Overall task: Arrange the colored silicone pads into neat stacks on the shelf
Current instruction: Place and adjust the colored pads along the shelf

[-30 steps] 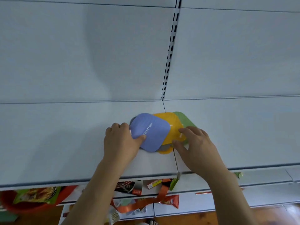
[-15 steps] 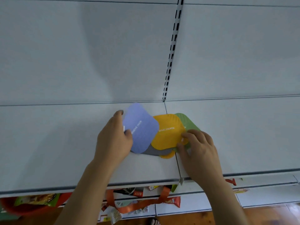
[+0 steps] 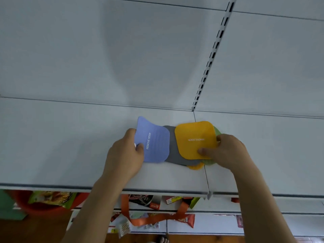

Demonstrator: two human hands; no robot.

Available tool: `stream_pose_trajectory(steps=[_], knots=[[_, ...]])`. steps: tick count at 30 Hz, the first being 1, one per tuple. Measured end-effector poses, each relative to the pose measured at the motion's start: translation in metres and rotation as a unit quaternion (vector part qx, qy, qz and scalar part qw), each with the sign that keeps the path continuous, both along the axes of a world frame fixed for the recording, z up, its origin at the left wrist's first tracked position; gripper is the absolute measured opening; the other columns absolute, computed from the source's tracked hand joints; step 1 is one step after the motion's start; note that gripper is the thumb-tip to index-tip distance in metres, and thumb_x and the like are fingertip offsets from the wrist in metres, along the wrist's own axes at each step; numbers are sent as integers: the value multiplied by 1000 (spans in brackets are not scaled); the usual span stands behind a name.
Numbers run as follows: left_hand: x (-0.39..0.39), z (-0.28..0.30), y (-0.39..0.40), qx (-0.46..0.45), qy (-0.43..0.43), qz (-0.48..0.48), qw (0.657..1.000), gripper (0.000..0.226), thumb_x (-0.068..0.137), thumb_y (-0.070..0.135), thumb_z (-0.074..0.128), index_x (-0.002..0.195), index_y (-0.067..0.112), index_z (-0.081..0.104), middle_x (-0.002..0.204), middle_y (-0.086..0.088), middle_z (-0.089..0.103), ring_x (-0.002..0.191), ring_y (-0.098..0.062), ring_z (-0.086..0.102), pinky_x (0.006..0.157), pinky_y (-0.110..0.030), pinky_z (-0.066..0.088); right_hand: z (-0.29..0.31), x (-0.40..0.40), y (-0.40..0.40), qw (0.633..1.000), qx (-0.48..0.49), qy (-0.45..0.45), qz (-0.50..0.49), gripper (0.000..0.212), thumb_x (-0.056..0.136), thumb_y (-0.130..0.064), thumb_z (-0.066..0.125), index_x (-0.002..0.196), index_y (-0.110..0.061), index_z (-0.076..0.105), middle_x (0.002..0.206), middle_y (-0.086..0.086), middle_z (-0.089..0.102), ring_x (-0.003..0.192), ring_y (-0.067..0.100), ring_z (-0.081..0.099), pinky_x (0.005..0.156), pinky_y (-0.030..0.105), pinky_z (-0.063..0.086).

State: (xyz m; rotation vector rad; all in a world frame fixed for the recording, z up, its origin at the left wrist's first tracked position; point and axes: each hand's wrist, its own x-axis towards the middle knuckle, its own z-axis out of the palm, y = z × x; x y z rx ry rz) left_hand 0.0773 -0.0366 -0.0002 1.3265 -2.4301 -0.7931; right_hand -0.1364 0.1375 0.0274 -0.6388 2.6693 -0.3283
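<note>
While the left hand pinches the blue square silicone pad, lifted left of the grey pad on the white shelf, the right hand pinches the yellow square pad overlapping its right. Step: separating colours; next, probably squaring edges into stacks.

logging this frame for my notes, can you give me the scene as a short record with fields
surface: white shelf
left hand: pinches blue pad, lifted and bent
right hand: holds yellow pad, thumb on top
under them: grey pad, green pad, second yellow pad peeking out
stack state: fanned out, not aligned
print on pads: REMOVE ODOR
</note>
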Motion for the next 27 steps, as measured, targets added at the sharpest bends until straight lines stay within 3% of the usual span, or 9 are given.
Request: stream_pose_trajectory(steps=[4,6,10,12,14,16,20,23,27], knots=[[4,3,1,15,10,-11,1000,24,103,26,52,126,20,47,83,-3,61,74,-23,62,65,-39,49,-12,10,-2,997,-53,61,-2,35,83,-44,71,96,-21,48,98,5,54,88,27,55,73,36,46],[5,2,3,24,20,-23,999,23,103,26,50,125,22,45,83,-5,65,73,-26,68,70,-46,57,-18,17,0,992,-89,92,3,19,93,-30,61,88,-18,48,87,5,57,74,21,52,61,32,40],[4,-3,7,61,71,-25,995,21,104,24,47,124,29,43,81,-7,69,70,-29,71,70,-50,61,-16,33,16,977,-187,101,3,17,101,-23,52,87,-19,45,70,1,54,63,17,51,51,29,32],[1,-2,10,84,122,-16,989,22,106,22,46,127,29,44,84,-8,70,63,-23,71,66,-40,61,-15,42,31,968,-231,102,-3,6,104,-24,48,103,-20,51,71,-1,59,64,18,59,53,30,44],[-3,2,19,104,181,-19,978,22,108,19,46,128,28,47,84,-7,72,54,-15,69,54,-17,53,-13,53,48,958,-268,91,-38,13,106,-26,43,117,-28,50,71,-4,65,64,13,65,56,32,53],[-10,7,31,133,224,-39,965,22,108,18,47,127,28,50,80,-6,72,52,-13,68,50,-11,47,-11,64,68,947,-298,74,-90,18,106,-26,43,116,-40,50,63,-3,66,59,11,65,53,36,55],[-28,8,65,215,266,-100,934,25,108,14,49,130,25,53,75,-8,72,51,-15,65,51,-17,50,-4,84,112,927,-327,87,-163,20,103,-23,47,107,-40,56,63,1,65,56,13,65,47,32,50],[-43,9,98,250,256,-143,923,26,108,16,50,133,20,54,70,-9,71,50,-19,66,51,-23,53,-3,91,147,911,-339,98,-212,15,102,-21,50,107,-32,58,61,3,66,52,8,64,52,29,44],[-62,11,149,267,234,-182,917,21,108,18,51,128,23,55,74,-6,70,50,-19,66,53,-36,59,-7,94,201,888,-352,121,-270,16,101,-22,52,110,-33,59,61,-1,67,55,12,67,58,34,50]])
